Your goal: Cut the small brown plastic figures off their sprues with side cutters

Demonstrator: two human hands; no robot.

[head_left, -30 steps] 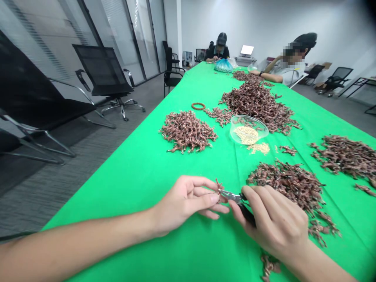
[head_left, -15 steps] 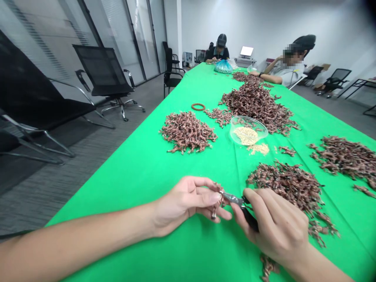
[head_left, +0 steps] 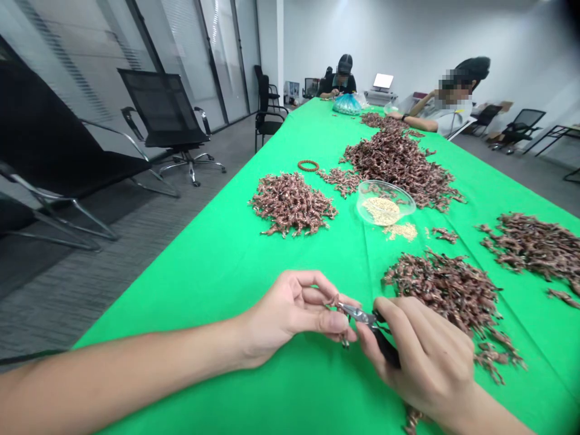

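Observation:
My left hand (head_left: pixel 303 311) pinches a small brown figurine (head_left: pixel 345 342), which looks like an animal with dark-tipped legs; the fingers hide most of it. My right hand (head_left: pixel 426 350) is closed around black-handled pliers (head_left: pixel 360 314), their metal jaws reaching to the figurine between my left fingers. Just beyond my right hand lies a heap of similar brown figurines (head_left: pixel 446 290). Another pile of figurines (head_left: pixel 292 204) sits farther off, ahead of my left hand. A few more figurines (head_left: pixel 413 418) show below my right wrist.
A clear plastic bowl (head_left: pixel 410 206) holds pale yellow bits, with some spilled bits (head_left: pixel 401 231) beside it. Behind it spreads a large figurine heap (head_left: pixel 399 160). A brown ring (head_left: pixel 308 165) lies on the green tablecloth (head_left: pixel 203 278). Two people sit farther along. Chairs line the left.
My left fingers have shifted their hold, and the figurine has turned and moved slightly right and down. The pliers stay at the figurine. The view has shifted slightly.

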